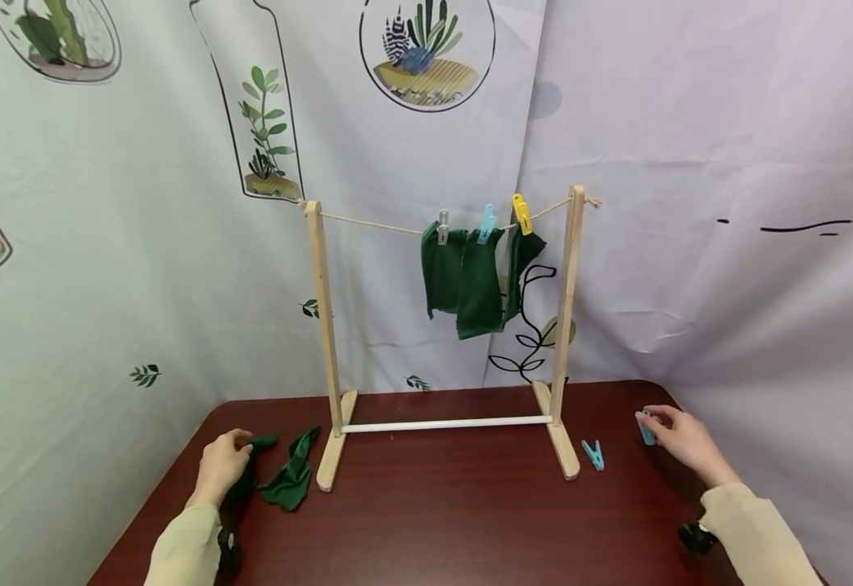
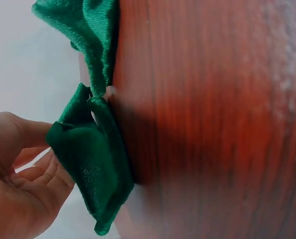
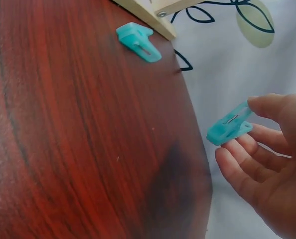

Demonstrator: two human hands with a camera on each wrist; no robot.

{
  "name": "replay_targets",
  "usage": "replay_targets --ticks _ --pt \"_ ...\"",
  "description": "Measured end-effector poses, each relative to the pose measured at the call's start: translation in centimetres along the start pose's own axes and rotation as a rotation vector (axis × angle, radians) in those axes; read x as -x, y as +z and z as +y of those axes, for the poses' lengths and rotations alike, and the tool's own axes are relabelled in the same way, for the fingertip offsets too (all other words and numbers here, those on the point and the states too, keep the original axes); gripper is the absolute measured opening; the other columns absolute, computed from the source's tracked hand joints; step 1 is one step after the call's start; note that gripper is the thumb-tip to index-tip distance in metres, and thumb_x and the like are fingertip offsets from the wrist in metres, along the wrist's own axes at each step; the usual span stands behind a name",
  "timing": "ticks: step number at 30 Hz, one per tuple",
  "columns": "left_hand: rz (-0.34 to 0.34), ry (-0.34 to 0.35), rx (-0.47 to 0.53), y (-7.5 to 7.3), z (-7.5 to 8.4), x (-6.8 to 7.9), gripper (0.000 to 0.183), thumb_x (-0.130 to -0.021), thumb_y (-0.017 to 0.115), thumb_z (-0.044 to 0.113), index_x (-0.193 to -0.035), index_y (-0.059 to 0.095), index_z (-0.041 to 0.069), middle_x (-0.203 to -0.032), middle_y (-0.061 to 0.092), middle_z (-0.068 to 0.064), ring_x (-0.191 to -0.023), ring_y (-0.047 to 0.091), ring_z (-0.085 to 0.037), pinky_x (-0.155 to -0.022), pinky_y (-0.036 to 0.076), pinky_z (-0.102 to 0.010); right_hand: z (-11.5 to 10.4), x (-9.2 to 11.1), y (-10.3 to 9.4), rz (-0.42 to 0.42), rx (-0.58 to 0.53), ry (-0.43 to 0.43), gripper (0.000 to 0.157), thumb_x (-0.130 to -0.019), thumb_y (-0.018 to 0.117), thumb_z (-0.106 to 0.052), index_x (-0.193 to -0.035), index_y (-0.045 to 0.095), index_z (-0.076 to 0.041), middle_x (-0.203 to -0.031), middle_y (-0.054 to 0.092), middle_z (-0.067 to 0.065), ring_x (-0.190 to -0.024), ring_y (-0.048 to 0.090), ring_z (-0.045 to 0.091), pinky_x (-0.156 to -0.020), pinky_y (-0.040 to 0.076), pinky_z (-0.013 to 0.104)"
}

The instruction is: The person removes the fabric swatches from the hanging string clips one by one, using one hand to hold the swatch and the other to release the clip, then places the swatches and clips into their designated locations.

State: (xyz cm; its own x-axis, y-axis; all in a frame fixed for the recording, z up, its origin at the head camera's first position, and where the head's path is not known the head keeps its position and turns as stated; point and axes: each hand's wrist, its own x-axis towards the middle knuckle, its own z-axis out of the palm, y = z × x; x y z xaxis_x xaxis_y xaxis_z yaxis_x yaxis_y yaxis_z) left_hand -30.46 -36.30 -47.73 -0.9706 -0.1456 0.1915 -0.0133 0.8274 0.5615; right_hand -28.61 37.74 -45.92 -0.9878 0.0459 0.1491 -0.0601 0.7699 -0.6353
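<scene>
At the left of the counter (image 1: 434, 505), the left hand (image 1: 220, 470), in a cream sleeve (image 1: 186, 544), pinches the edge of a piece of green cloth (image 2: 95, 164) between thumb and fingers; the fingertips themselves are partly hidden by the fabric. Just beside it, toward the rack, a second green cloth (image 1: 290, 478) lies crumpled on the counter. Next comes a wooden drying rack (image 1: 326, 317), standing upright on two flat feet joined low down by a white rod (image 1: 446, 425), with a thin cord (image 1: 375, 223) strung between the post tops. On the cord's right half hang green cloths (image 1: 480, 293), held by a grey clothespin (image 1: 443, 229), a light-blue clothespin (image 1: 487, 224) and a tilted yellow clothespin (image 1: 521, 214). Behind stands a pale backdrop (image 1: 646, 106) printed with plants. Right of the rack's right foot, near but apart from it, a loose blue clothespin (image 1: 593, 456) rests on the counter. Farthest right, by the counter's edge, the right hand (image 1: 684, 443) grips a turquoise clothespin (image 3: 231, 124) between thumb and fingers.
</scene>
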Motion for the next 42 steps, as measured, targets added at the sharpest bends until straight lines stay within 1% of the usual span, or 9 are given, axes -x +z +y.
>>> replay_targets --ticks 7,15,18,21,23,25,29,34,42 --pt "-0.027 -0.002 -0.010 0.4 -0.3 -0.1 0.027 -0.097 0.057 0.000 -0.118 0.060 -0.016 -0.105 0.064 -0.033 -0.093 0.062 -0.046 -0.078 0.051 -0.057 1.1 -0.1 0.6 -0.034 0.034 0.011 0.065 -0.105 0.054 -0.039 -0.134 0.047 0.019 -0.083 0.062 0.007 -0.071 0.057 0.019 -0.064 0.046 0.034" --pt "-0.069 0.000 -0.025 0.5 -0.7 0.0 0.028 -0.096 0.058 0.002 -0.116 0.060 -0.018 -0.107 0.062 -0.036 -0.096 0.060 -0.050 -0.080 0.051 -0.058 1.6 0.1 1.1 -0.080 0.038 0.033 0.063 -0.105 0.054 -0.036 -0.132 0.047 0.021 -0.091 0.064 0.011 -0.074 0.057 0.019 -0.065 0.047 0.036" --pt "-0.075 -0.001 -0.029 0.6 -0.8 0.0 0.028 -0.095 0.059 0.001 -0.115 0.060 -0.019 -0.109 0.061 -0.037 -0.099 0.059 -0.052 -0.081 0.050 -0.059 1.7 0.2 1.3 -0.093 0.041 0.028 0.063 -0.105 0.055 -0.036 -0.130 0.049 0.021 -0.098 0.065 0.020 -0.080 0.060 0.025 -0.068 0.050 0.039" --pt "-0.079 -0.003 -0.034 0.7 -0.9 -0.1 0.028 -0.095 0.059 0.002 -0.115 0.060 -0.019 -0.110 0.060 -0.038 -0.101 0.058 -0.053 -0.082 0.050 -0.059 1.8 0.3 1.5 -0.092 0.058 0.024 0.060 -0.105 0.055 -0.035 -0.128 0.052 0.021 -0.111 0.063 0.032 -0.092 0.063 0.038 -0.076 0.053 0.048" --pt "-0.082 -0.007 -0.033 0.7 -1.0 -0.1 0.029 -0.095 0.059 0.002 -0.115 0.060 -0.019 -0.111 0.060 -0.038 -0.101 0.057 -0.054 -0.083 0.049 -0.060 1.8 0.3 1.6 -0.093 0.070 0.019 0.059 -0.105 0.055 -0.035 -0.126 0.053 0.021 -0.120 0.059 0.037 -0.101 0.061 0.046 -0.080 0.052 0.053" --pt "-0.084 -0.012 -0.031 0.8 -1.1 -0.1 0.029 -0.095 0.059 0.002 -0.116 0.060 -0.019 -0.111 0.059 -0.039 -0.102 0.057 -0.054 -0.083 0.049 -0.060 1.7 0.3 1.7 -0.098 0.072 0.024 0.059 -0.104 0.055 -0.035 -0.125 0.054 0.021 -0.120 0.058 0.038 -0.104 0.059 0.049 -0.082 0.051 0.055" --pt "-0.089 -0.021 -0.022 0.8 -1.2 -0.1 0.030 -0.095 0.059 0.002 -0.117 0.059 -0.019 -0.113 0.058 -0.039 -0.104 0.055 -0.055 -0.084 0.049 -0.060 1.6 0.2 1.8 -0.102 0.070 0.039 0.061 -0.104 0.057 -0.036 -0.124 0.054 0.021 -0.113 0.061 0.034 -0.100 0.060 0.045 -0.080 0.052 0.054" --pt "-0.095 -0.026 -0.010 0.8 -1.2 -0.1 0.031 -0.095 0.059 0.001 -0.118 0.058 -0.019 -0.115 0.057 -0.040 -0.106 0.054 -0.056 -0.085 0.049 -0.060 1.7 0.1 2.0 -0.102 0.068 0.053 0.059 -0.103 0.059 -0.036 -0.121 0.056 0.020 -0.106 0.064 0.026 -0.092 0.062 0.035 -0.077 0.052 0.049" --pt "-0.088 -0.026 0.000 0.9 -1.4 -0.2 0.030 -0.094 0.060 0.000 -0.116 0.058 -0.019 -0.112 0.058 -0.039 -0.103 0.056 -0.055 -0.083 0.049 -0.060 1.7 0.3 2.5 -0.096 0.063 0.047 0.056 -0.101 0.062 -0.034 -0.119 0.056 0.019 -0.098 0.064 0.016 -0.080 0.056 0.022 -0.071 0.049 0.041"
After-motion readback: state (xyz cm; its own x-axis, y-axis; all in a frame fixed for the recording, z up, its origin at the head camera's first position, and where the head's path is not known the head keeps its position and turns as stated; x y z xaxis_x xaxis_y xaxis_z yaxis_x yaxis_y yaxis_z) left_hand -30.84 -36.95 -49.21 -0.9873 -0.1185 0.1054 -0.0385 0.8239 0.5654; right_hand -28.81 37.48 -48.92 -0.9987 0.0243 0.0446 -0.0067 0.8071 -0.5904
